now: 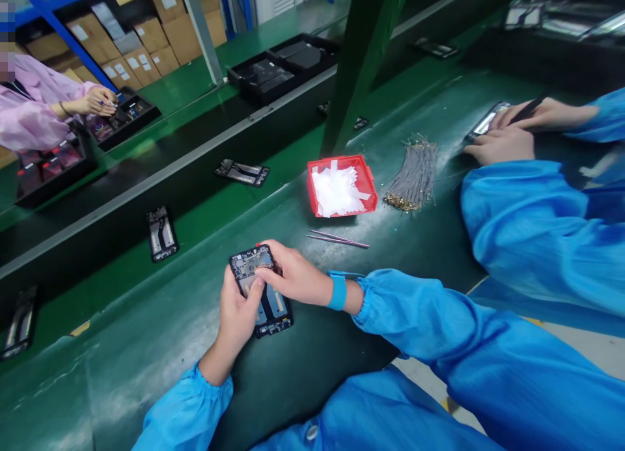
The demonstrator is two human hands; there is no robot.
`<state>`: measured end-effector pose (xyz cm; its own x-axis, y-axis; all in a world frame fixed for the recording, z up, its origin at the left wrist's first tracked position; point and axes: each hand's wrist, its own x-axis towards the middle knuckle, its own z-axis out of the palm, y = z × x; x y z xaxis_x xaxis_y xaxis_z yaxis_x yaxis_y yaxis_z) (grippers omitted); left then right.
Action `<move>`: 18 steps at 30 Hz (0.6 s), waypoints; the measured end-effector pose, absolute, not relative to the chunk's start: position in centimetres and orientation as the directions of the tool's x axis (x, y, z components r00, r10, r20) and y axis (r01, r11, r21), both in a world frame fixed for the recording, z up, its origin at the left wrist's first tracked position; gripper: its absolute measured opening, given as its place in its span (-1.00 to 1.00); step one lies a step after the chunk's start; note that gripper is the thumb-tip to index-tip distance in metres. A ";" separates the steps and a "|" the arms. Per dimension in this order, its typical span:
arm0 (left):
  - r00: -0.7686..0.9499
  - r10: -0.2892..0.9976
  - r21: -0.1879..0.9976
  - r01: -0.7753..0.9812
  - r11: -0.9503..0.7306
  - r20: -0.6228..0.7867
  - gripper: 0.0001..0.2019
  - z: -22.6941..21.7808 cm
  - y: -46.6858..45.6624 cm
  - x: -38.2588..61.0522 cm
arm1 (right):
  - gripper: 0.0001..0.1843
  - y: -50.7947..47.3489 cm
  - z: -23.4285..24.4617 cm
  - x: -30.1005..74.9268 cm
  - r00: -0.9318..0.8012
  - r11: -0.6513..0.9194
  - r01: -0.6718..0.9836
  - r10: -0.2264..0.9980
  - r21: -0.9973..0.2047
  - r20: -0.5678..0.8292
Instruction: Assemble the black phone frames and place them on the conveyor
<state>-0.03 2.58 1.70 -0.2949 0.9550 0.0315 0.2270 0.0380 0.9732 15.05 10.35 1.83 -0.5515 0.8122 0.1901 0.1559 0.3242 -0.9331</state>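
An opened phone body [261, 289], dark with its circuit board showing, lies on the green bench in front of me. My left hand [237, 314] grips its left edge, thumb pressed on the middle of the phone. My right hand [293, 276] reaches over the top right of it, fingers curled, fingertips pressing on the board. A pair of thin tweezers [336, 239] lies on the bench just beyond my right hand. A red tray [364, 177] of white strips sits farther back, with a bundle of grey cables [414, 176] to its right.
A black conveyor belt [112, 223] on the left carries several opened phones [163, 233]. A co-worker in blue at right handles a phone [486, 120]. Another person in pink [34, 106] works at top left over black trays [280, 64]. A green post [361, 54] rises behind the red tray.
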 end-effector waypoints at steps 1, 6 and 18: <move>-0.305 0.952 0.976 0.214 0.032 0.035 -0.61 1.7 2.6 -0.1 | -0.65 10.4 2.0 15.0 -0.565 0.348 0.165 0.800 -0.923 0.201; -0.329 0.944 0.999 0.044 0.019 -0.003 -0.58 0.9 2.6 -0.5 | -0.65 11.3 1.4 14.8 -0.699 0.236 -0.085 0.678 -0.968 0.227; -0.384 0.923 0.998 0.059 0.013 0.011 -0.71 1.2 2.6 -0.2 | -0.65 10.3 1.6 14.6 -0.688 -0.041 -0.269 0.707 -0.962 0.162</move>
